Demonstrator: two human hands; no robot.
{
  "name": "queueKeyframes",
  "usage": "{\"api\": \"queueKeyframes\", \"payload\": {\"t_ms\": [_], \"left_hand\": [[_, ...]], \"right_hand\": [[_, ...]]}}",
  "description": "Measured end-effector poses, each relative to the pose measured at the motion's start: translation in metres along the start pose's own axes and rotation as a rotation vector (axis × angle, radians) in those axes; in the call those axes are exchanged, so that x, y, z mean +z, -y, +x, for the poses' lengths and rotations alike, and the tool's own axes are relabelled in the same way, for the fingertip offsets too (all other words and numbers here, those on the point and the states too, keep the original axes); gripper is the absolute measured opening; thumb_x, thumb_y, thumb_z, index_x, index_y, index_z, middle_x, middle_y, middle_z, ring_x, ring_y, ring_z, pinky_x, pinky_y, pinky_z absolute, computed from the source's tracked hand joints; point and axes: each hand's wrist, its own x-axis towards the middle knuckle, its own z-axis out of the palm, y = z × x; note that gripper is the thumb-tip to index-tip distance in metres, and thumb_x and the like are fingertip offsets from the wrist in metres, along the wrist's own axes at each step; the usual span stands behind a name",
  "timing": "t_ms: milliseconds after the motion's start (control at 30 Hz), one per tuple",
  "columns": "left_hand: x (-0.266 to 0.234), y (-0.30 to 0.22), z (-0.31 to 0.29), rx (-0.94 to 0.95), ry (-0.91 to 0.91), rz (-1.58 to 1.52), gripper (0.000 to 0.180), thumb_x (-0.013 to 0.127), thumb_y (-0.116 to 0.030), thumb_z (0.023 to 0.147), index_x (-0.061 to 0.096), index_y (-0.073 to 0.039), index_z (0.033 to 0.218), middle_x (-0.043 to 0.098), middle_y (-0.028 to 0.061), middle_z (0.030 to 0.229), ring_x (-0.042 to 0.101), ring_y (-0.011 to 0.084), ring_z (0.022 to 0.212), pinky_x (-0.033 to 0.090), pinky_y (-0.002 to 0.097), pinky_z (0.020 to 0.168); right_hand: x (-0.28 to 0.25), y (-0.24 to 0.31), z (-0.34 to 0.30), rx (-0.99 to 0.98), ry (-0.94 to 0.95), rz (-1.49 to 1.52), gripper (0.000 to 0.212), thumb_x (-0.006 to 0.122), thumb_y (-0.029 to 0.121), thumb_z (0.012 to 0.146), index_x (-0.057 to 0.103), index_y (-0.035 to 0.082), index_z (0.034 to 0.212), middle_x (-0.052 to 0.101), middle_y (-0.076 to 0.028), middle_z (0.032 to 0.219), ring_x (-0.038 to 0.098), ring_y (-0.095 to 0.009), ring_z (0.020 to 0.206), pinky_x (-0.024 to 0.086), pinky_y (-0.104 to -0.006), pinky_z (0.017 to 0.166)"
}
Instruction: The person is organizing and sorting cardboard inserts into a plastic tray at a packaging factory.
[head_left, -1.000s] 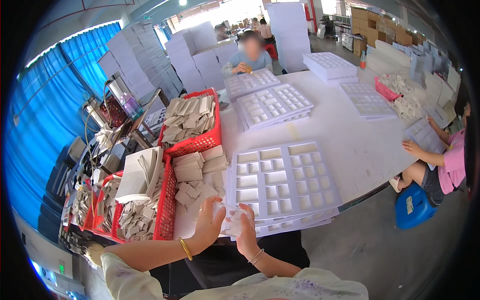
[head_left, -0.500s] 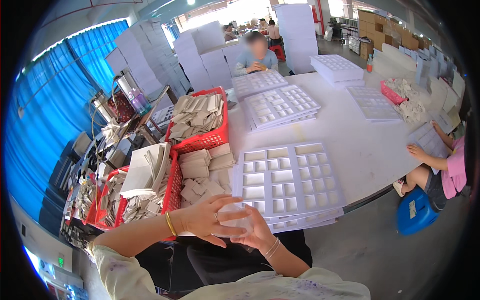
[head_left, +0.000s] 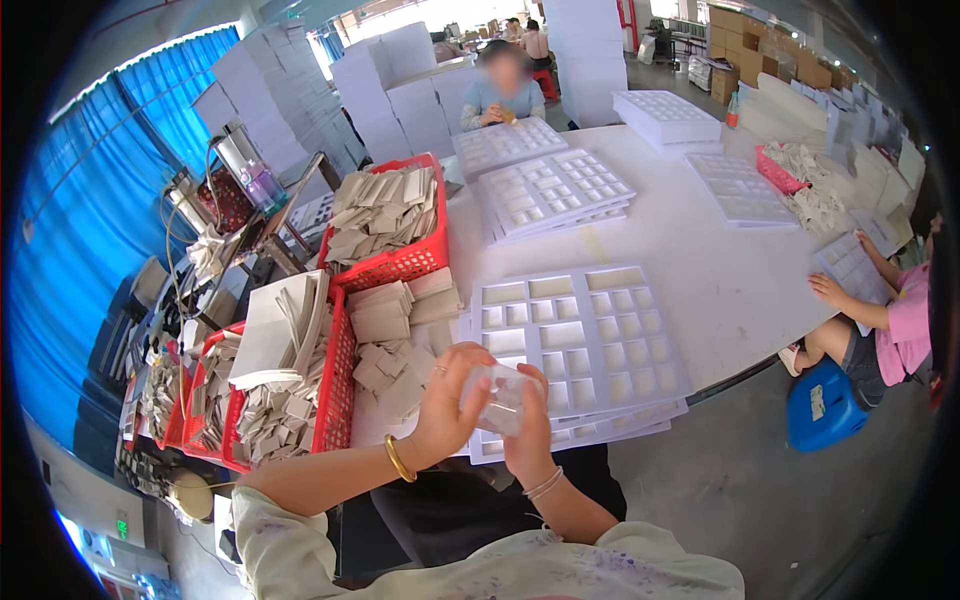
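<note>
Between my two hands is a small see-through plastic container [head_left: 500, 400], tilted, its exact kind not plain. My left hand [head_left: 448, 405], gold bangle at the wrist, has its fingers curled against one side. On the opposite side the fingers of my right hand [head_left: 532, 432] press the container too. Just beyond lies a stack of white compartment trays [head_left: 585, 345] with square and oblong openings. Loose grey cardboard pieces [head_left: 385, 365] are heaped left of that stack, close to my left hand.
Red plastic baskets [head_left: 400, 265] full of cardboard pieces line the table's left side. More white tray stacks [head_left: 555, 195] stand farther back on the white table [head_left: 700, 290]. One person [head_left: 503, 95] sits across; another in pink [head_left: 905, 315] sits at the right, near a blue stool [head_left: 825, 410].
My hands have risen slightly and turned, and my left fingers, spread before, have curled around the container. It now shows more plainly. The whole view has shifted a little.
</note>
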Motion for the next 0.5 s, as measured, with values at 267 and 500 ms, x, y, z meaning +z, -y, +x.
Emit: {"api": "queueKeyframes", "payload": {"t_ms": [267, 500], "left_hand": [[-0.031, 0.004, -0.005, 0.081, 0.168, 0.135, 0.03, 0.059, -0.029, 0.087, 0.056, -0.011, 0.11, 0.054, 0.0143, 0.113, 0.05, 0.0336, 0.107, 0.041, 0.0415, 0.088], [-0.062, 0.001, 0.017, 1.157, 0.716, 0.232, 0.041, 0.059, -0.043, 0.084, 0.062, -0.013, 0.112, 0.049, 0.0107, 0.13, 0.046, 0.0341, 0.122, 0.041, 0.0492, 0.098]], "right_hand": [[0.003, -0.019, -0.003, 0.15, 0.086, 0.122, 0.04, 0.044, 0.04, 0.097, 0.038, 0.02, 0.13, 0.051, -0.011, 0.119, 0.057, -0.024, 0.103, 0.056, -0.0392, 0.07], [-0.004, 0.001, -0.01, 0.995, 0.248, 0.27, 0.05, 0.042, 0.049, 0.094, 0.044, 0.014, 0.129, 0.062, -0.007, 0.106, 0.064, -0.024, 0.082, 0.053, -0.0365, 0.056]]}}
